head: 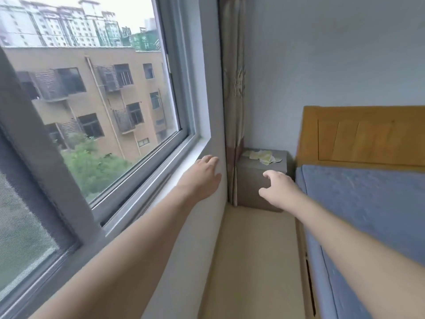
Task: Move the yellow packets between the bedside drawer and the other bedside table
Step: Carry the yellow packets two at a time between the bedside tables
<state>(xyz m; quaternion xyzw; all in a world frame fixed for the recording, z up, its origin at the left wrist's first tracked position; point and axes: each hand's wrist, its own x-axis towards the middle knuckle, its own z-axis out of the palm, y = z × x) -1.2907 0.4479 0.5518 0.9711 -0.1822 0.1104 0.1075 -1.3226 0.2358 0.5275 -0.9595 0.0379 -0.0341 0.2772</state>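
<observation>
The right hand (279, 188) is extended forward with nothing in its grip; its fingers are loosely curled, the thumb standing apart, and nothing is pinched. It hangs in front of the grey bedside desk (259, 183), short of the desk's top and below its level, overlapping the desk's front face in the view. No contact with the desk can be confirmed.

The left hand (204, 178) is likewise without load, its fingers straight and spread, lying against or just beside the white wall below the window sill (184, 155). Whether it touches the wall cannot be told. It sits to the window side of the desk and is the farther of the two from the desk's top.

The yellow packets (262, 156) lie in a loose heap on the desk's top, beyond and above the right hand. The heap runs roughly across the desk's top, from its curtain side toward its bed side. Individual packets cannot be counted.

Judgement: the right hand is the nearer and better aligned; the coming move calls for a forward and upward reach over the desk's front edge.

The curtain (232, 111) hangs at the desk's window side; the blue bed (368, 203) and wooden headboard (363, 134) stand on its other side.
</observation>
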